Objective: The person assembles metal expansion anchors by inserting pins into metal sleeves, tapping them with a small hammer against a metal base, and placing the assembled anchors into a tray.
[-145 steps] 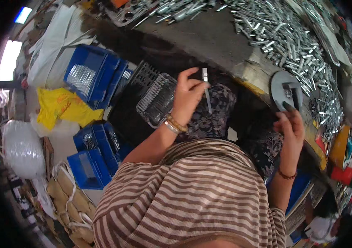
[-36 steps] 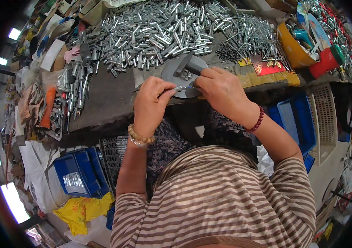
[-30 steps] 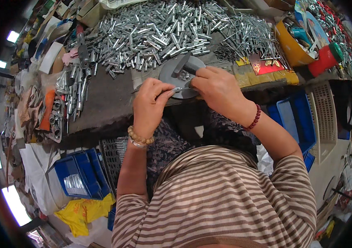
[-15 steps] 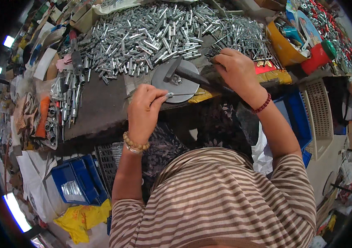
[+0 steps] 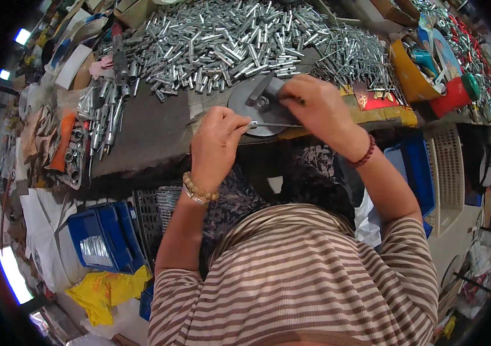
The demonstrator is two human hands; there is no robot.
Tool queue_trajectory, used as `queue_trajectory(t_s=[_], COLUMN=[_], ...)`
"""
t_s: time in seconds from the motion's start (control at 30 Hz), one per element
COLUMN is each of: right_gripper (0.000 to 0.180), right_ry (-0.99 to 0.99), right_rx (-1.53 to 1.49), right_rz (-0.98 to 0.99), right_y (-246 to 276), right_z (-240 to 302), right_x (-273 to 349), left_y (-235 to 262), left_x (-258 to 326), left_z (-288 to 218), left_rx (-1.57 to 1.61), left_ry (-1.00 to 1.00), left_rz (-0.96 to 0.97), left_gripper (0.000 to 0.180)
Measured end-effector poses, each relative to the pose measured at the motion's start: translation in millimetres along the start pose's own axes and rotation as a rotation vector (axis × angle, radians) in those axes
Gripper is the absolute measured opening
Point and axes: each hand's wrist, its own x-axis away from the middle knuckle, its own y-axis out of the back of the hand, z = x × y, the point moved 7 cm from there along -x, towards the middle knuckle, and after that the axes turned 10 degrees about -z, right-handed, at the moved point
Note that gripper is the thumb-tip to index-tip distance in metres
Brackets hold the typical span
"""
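While the left hand (image 5: 215, 138) pinches a thin metal rod (image 5: 274, 124) between closed fingers just over the round grey disc (image 5: 252, 106) at the surface's (image 5: 153, 132) edge, the right hand (image 5: 313, 104) grips a dark block (image 5: 273, 87) on that disc, below heaped silver tubes (image 5: 228, 40).

A thin metal rod (image 5: 274, 124) lies level in my left hand (image 5: 218, 141), pinched at its left end between my fingertips, its free end pointing right across the front of a round grey disc (image 5: 251, 106). The disc sits flat at the near edge of the workbench (image 5: 147, 135). My right hand (image 5: 314, 106) rests on the dark block (image 5: 268, 89) atop the disc, covering its right side.
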Motion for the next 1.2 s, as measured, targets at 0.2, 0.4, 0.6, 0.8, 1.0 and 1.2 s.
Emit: queue_trajectory(t_s=[0.2,0.4,0.6,0.8,1.0,1.2], right_gripper=[0.038,0.045,0.038,0.023,0.037,0.039], right_ry=[-0.151,-0.295,-0.135,0.178,0.153,0.056], right_rx=[-0.369,-0.404,-0.241,0.045,0.059,0.402], right_rz=[0.054,0.046,0.059,0.01,0.031,-0.082], right_y=[-44.3,-37.2,-38.6,-37.4,-30.2,14.8], right_z=[33.3,20.0,29.7,66.2,53.9,13.7], right_x=[-3.4,6.6,4.9,1.4,13.6,19.8], left_y=[0.2,0.9,0.2,-0.8,-3.3,-3.4], left_x=[-0.9,-2.9,-3.4,-2.9,-3.3,-2.7], left_z=[0.8,-3.2,-1.1,0.2,5.5,4.1], left_rx=[-0.053,0.001,-0.011,-0.031,0.01,0.041], left_ry=[-0.078,-0.045,-0.055,-0.062,-0.081,-0.038], left_rz=[0.022,0.03,0.024,-0.015,-0.004,0.013], left_gripper=[0.009,0.008,0.008,0.01,0.01,0.01])
